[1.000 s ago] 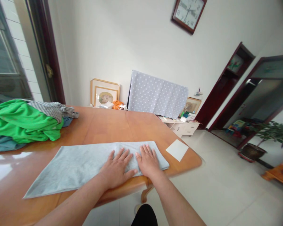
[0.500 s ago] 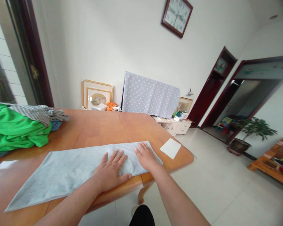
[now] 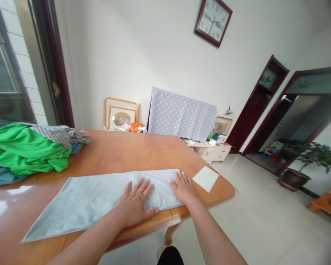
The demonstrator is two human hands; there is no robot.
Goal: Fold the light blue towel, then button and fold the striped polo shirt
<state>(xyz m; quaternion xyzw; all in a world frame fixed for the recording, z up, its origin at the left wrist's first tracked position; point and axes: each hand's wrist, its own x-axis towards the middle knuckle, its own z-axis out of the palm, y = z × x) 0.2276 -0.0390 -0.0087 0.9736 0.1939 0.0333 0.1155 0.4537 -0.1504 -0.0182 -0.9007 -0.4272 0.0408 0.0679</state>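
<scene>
A pale blue-grey towel [image 3: 91, 198], folded into a long strip, lies along the near edge of the wooden table [image 3: 121, 151]. Flat on its right part rests my left hand [image 3: 136, 202], fingers spread and thumb close to the table's edge. My right hand [image 3: 183, 189] presses on the towel's right end, its fingers stretched forward. Small wrinkles show in the cloth between both hands. Just right of my right hand is a white square sheet [image 3: 206, 178] on the table.
A heap of clothes with a green garment [image 3: 30, 151] sits at the table's left. Behind the table stand a cabinet [image 3: 213, 152], a polka-dot cloth cover [image 3: 182, 114] and framed pictures [image 3: 121, 114]. A potted plant [image 3: 295, 178] and wooden furniture [image 3: 327, 202] are at the right.
The view has shifted, so the scene sits slightly further right. My right hand has slid a little towards the towel's right end; my left hand stays flat on it.
</scene>
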